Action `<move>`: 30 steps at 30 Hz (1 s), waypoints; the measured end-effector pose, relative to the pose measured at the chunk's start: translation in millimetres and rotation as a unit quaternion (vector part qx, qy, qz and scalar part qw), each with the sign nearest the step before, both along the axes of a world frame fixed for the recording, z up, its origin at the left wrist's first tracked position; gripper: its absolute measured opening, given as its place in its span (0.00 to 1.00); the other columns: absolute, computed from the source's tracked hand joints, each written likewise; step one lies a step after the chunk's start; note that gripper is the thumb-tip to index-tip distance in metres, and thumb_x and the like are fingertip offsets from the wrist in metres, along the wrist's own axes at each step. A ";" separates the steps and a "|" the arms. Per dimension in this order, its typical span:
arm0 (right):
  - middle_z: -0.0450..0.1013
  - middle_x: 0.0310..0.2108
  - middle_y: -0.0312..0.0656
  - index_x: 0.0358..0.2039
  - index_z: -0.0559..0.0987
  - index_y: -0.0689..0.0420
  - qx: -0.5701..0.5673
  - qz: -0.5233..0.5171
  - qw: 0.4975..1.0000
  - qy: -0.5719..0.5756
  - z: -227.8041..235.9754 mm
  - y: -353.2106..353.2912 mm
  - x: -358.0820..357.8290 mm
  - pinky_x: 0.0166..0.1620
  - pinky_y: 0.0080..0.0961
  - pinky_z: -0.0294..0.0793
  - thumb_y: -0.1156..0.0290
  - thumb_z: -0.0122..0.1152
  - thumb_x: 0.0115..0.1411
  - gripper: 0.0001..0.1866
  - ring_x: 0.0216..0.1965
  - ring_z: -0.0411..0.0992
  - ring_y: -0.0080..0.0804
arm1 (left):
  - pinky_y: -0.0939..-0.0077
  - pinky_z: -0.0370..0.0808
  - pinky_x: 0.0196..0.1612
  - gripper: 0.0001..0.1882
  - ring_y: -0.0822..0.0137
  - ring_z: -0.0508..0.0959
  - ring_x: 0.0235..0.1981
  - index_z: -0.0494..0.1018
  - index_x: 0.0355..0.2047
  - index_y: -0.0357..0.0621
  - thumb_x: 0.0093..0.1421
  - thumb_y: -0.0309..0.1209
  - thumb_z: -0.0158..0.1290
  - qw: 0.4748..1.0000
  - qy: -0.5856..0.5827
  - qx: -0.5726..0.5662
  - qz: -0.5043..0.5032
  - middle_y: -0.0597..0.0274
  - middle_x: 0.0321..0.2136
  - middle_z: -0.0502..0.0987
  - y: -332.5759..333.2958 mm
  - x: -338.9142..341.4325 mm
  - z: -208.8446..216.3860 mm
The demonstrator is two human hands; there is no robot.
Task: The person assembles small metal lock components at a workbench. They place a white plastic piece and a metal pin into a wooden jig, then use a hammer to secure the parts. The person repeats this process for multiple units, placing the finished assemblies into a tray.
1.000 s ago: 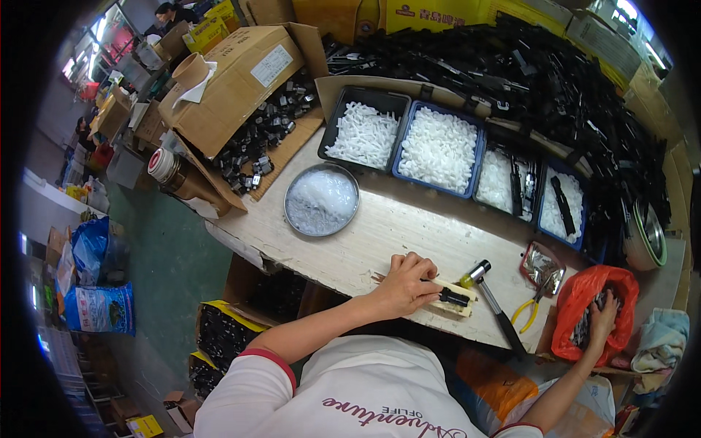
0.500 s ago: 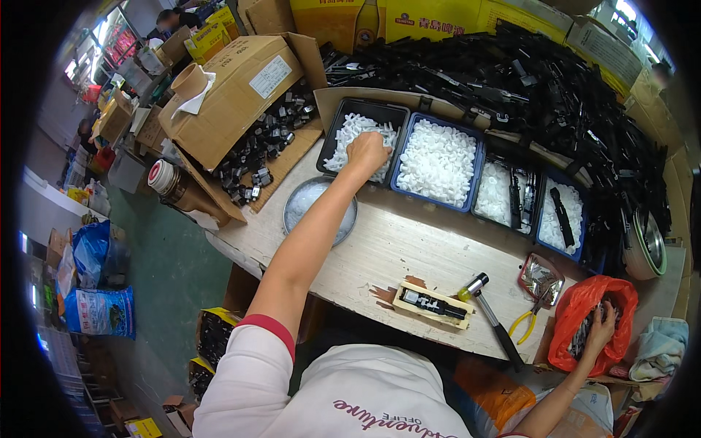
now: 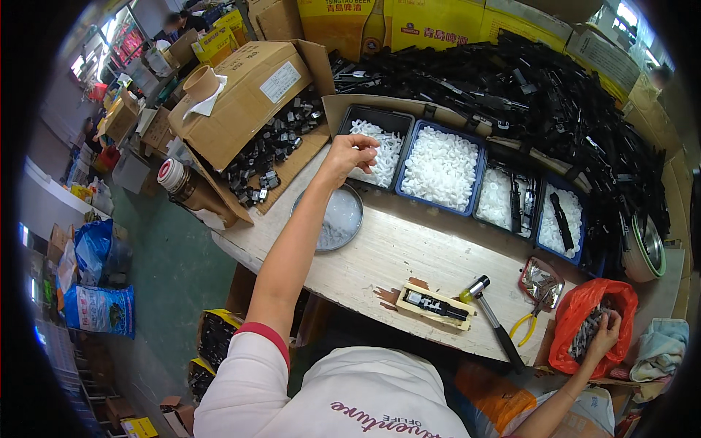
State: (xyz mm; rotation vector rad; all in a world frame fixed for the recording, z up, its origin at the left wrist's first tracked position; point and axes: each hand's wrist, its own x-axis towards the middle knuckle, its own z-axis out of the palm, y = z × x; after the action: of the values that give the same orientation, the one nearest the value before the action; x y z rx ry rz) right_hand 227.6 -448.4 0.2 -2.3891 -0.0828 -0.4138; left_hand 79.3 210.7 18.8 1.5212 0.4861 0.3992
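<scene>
We bend our bare left hand with thumb and fingertips close together, but we cannot tell if they pinch anything. Half a second ago it was down in the black plastic tray of thin white pieces; now it is over the tray's left side. Our bare right hand is still in the red plastic bag, touching small grey pieces; its grip is hidden. The long black part still lies in the pale wooden block, beside the black-handled hammer.
</scene>
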 end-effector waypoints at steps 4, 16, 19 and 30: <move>0.69 0.44 0.38 0.44 0.70 0.61 0.125 -0.024 0.992 -0.028 -2.1 -1.6 1.8 0.40 0.19 0.67 0.65 0.49 0.62 0.15 0.37 0.68 0.25 | 0.79 0.75 0.25 0.05 0.71 0.75 0.23 0.71 0.28 0.34 0.50 0.21 0.55 0.998 -0.061 -0.018 0.007 0.61 0.22 0.74 -17.7 -29.1 11.3; 0.69 0.44 0.40 0.50 0.69 0.61 0.039 0.164 0.984 -0.053 37.3 124.9 -59.7 0.43 0.18 0.66 0.70 0.43 0.64 0.16 0.41 0.67 0.24 | 0.77 0.68 0.25 0.05 0.68 0.71 0.22 0.72 0.22 0.37 0.43 0.19 0.57 0.882 0.013 0.440 0.167 0.61 0.19 0.72 -73.6 -134.6 -40.8; 0.70 0.42 0.41 0.49 0.69 0.62 -0.008 0.159 0.987 0.005 34.5 138.4 -66.8 0.45 0.20 0.66 0.71 0.45 0.63 0.15 0.41 0.69 0.26 | 0.70 0.68 0.28 0.05 0.60 0.71 0.25 0.71 0.20 0.39 0.42 0.19 0.55 0.843 0.003 0.517 0.152 0.58 0.19 0.71 -75.6 -125.1 -54.4; 0.73 0.29 0.42 0.43 0.72 0.63 0.048 0.255 0.966 -0.002 18.1 179.5 -95.8 0.28 0.20 0.68 0.75 0.50 0.59 0.12 0.24 0.69 0.24 | 0.80 0.66 0.21 0.05 0.73 0.71 0.20 0.74 0.26 0.37 0.47 0.20 0.56 0.933 0.034 0.313 0.175 0.64 0.20 0.72 -81.5 -140.2 -27.9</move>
State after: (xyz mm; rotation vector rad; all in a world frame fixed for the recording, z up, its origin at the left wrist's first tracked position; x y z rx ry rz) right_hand 131.7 -268.9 18.3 -2.1654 -0.6487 -0.1702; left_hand -60.9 129.2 -9.1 2.0715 0.7343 0.8406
